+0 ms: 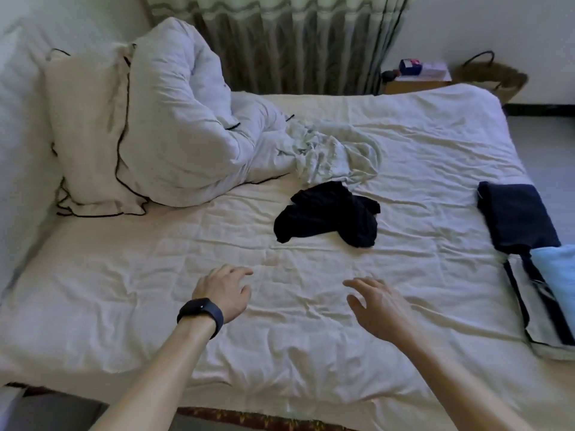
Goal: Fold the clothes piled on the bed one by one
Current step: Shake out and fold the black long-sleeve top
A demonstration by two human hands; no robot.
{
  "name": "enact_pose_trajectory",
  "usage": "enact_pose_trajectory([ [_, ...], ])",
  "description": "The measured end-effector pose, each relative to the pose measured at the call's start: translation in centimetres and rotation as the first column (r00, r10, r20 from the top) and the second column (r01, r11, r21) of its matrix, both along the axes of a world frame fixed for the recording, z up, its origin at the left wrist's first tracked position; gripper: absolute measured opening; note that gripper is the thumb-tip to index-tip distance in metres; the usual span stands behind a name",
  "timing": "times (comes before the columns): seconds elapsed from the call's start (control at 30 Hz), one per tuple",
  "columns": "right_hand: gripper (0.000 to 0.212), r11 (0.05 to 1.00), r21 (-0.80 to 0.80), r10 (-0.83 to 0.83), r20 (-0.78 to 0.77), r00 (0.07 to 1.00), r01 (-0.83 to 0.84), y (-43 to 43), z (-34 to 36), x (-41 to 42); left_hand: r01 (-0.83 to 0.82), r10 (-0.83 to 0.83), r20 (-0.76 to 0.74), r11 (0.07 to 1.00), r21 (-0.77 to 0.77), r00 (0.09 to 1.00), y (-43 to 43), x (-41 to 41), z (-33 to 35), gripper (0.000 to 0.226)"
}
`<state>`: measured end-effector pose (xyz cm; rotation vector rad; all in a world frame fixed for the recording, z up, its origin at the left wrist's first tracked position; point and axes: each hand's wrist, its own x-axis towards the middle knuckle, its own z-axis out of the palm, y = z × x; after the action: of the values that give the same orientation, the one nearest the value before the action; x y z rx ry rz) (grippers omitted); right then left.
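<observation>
A crumpled dark navy garment (328,216) lies in the middle of the white bed (124,290). Just beyond it sits a bunched pale green garment (334,154). My left hand (225,292), with a black watch on the wrist, hovers over the sheet with relaxed, empty fingers. My right hand (378,306) is spread open over the sheet, also empty. Both hands are nearer to me than the dark garment and apart from it. On the bed's right edge lie folded clothes: a navy piece (518,217), a light blue piece (557,272) and a white piece with dark trim (539,325).
A rumpled white duvet (186,126) and a pillow with black piping (90,144) are heaped at the bed's far left. A curtain (295,42) hangs behind. A bedside table with small items (417,76) and a woven basket (494,77) stand at the far right.
</observation>
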<state>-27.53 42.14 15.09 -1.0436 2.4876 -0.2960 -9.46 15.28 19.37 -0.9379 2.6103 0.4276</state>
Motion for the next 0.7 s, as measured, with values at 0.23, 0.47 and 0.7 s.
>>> enact_pose_trajectory([
  [0.23,0.051,0.976,0.204,-0.1,0.147,0.984,0.069,-9.0,-12.3,-6.1,0.088,-0.114,0.245,0.99,0.112,0.963,-6.6,-3.8,-12.3,0.049],
  [0.47,0.074,0.925,0.245,-0.319,0.09,0.944,0.289,-17.2,-22.7,-16.1,0.119,-0.162,0.381,0.984,0.132,0.91,-12.0,-8.5,-24.0,0.063],
  [0.7,0.066,0.8,0.258,-0.582,0.119,0.804,0.541,-15.5,-30.5,-19.3,0.106,-0.209,0.603,0.973,0.202,0.77,-10.4,-6.2,-33.0,0.089],
])
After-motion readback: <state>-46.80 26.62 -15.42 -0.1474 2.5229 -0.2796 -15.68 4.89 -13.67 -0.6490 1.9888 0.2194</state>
